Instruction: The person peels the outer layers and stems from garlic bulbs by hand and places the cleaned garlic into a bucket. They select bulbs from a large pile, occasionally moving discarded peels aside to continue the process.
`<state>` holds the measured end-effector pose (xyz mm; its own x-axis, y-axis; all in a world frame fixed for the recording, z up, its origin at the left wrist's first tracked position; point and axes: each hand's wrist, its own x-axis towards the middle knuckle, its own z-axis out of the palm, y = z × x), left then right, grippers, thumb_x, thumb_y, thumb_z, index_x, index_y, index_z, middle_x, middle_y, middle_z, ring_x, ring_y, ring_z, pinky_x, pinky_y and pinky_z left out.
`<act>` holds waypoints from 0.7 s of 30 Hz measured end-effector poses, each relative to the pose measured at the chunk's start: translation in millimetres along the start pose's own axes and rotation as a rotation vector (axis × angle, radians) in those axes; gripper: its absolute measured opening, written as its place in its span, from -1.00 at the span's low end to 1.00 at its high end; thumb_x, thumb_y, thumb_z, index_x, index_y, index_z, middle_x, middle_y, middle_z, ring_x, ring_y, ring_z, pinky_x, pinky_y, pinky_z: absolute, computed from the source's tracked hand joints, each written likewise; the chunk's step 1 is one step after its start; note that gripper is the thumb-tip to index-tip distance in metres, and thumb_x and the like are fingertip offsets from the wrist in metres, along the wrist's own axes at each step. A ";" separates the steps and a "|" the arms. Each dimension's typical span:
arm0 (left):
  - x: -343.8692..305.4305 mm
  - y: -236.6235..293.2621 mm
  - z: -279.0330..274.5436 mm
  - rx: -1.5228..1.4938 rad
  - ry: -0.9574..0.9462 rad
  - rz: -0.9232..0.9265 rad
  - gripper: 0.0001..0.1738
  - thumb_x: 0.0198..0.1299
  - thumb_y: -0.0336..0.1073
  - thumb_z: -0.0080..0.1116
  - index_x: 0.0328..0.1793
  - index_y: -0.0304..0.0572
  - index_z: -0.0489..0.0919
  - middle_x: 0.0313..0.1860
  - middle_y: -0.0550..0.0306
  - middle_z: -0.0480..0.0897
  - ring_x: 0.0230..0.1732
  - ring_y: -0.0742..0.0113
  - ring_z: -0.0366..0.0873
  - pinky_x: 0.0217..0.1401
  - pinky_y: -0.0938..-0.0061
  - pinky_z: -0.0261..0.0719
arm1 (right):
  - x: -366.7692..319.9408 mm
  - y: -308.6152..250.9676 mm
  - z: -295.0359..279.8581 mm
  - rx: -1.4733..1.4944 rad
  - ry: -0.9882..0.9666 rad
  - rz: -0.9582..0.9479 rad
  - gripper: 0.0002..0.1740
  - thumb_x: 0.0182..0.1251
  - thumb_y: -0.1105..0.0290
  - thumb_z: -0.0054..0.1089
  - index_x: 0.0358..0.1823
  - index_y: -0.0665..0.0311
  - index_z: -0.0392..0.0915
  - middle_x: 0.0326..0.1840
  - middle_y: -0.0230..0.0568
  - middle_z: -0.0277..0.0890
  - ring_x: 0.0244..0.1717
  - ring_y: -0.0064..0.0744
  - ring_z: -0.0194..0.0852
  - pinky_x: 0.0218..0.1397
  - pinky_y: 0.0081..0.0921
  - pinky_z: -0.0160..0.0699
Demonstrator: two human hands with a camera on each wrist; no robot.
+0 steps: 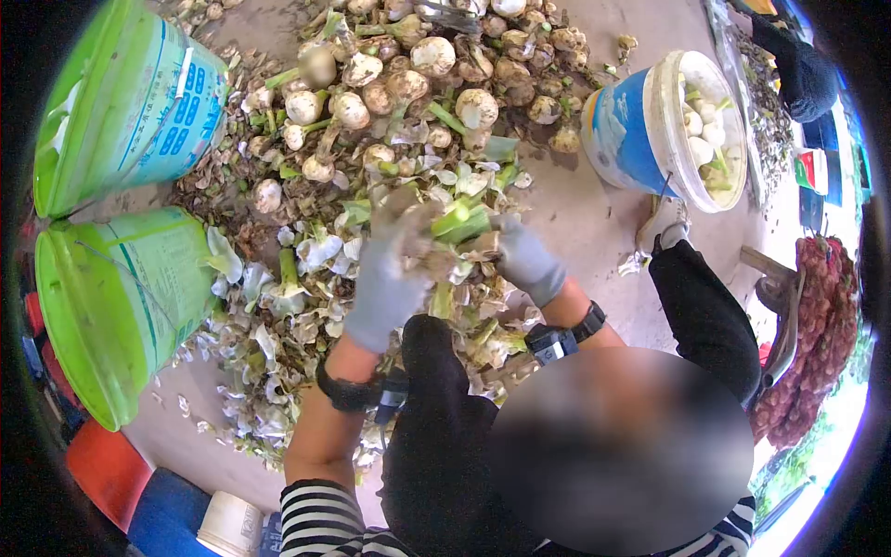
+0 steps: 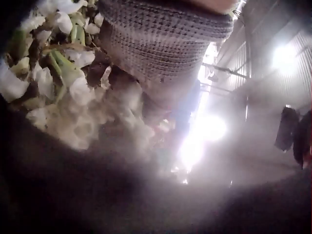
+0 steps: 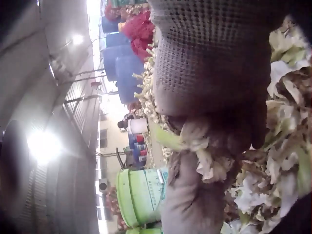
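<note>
In grey-white gloves, both hands are at the middle of the head view. The left hand (image 1: 382, 278) grips a garlic plant; its fingers and the bulb end are blurred. Thick green stalks (image 1: 455, 219) lie between the hands. The right hand (image 1: 529, 260) is close by on the right. Thumb and curled fingers of the right hand (image 3: 209, 97) pinch pale, torn garlic skin (image 3: 195, 139) in the right wrist view. A knitted glove cuff (image 2: 165, 44) shows in the left wrist view, where dark blur hides the left fingers.
Unpeeled bulbs (image 1: 432, 58) are heaped beyond the hands, loose skins (image 1: 316, 252) below them. Two green buckets (image 1: 139, 111) (image 1: 121, 306) stand left. A blue-and-white bucket (image 1: 624, 130) of white bulbs stands right, near a shoe (image 1: 665, 223). Red net sacks (image 1: 812, 343) are at far right.
</note>
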<state>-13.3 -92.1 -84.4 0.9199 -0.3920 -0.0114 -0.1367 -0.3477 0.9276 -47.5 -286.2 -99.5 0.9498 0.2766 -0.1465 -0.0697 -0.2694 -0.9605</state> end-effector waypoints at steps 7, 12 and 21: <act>4.0 -47.5 -23.7 -1.029 0.225 -0.533 -0.63 0.20 -0.26 0.10 0.06 -0.34 0.47 -0.01 -0.06 0.57 -0.05 0.25 0.57 -0.02 0.41 0.59 | -16.0 -17.6 -11.3 0.381 -0.139 0.168 -0.60 0.13 0.41 0.18 0.03 0.34 0.49 -0.14 -0.16 0.59 -0.14 -0.42 0.52 0.00 -0.49 0.47; 1.7 -24.6 -12.9 -0.784 0.225 -0.515 -0.67 0.07 -0.49 0.18 0.01 -0.34 0.47 -0.16 0.08 0.60 -0.19 0.38 0.57 -0.12 0.51 0.59 | 2.6 0.2 11.3 -0.626 -0.060 0.272 -0.52 0.05 0.06 0.27 -0.21 0.37 0.55 -0.33 0.01 0.56 -0.33 -0.09 0.56 -0.28 -0.33 0.50; -11.5 -30.8 -13.2 -1.098 0.061 -0.473 -0.54 0.05 -0.34 0.26 0.07 -0.34 0.43 -0.06 0.05 0.56 -0.08 0.30 0.54 0.00 0.44 0.53 | 15.9 -17.9 4.4 -0.116 -0.025 0.080 -0.58 -0.02 0.07 0.33 -0.47 0.35 0.57 -0.61 0.00 0.49 -0.58 -0.15 0.49 -0.39 -0.31 0.48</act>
<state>-14.8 -65.6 -107.9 0.8146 -0.3696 -0.4470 0.5792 0.4781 0.6603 -32.4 -273.0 -85.6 0.9345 0.2726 -0.2291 -0.1079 -0.3963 -0.9118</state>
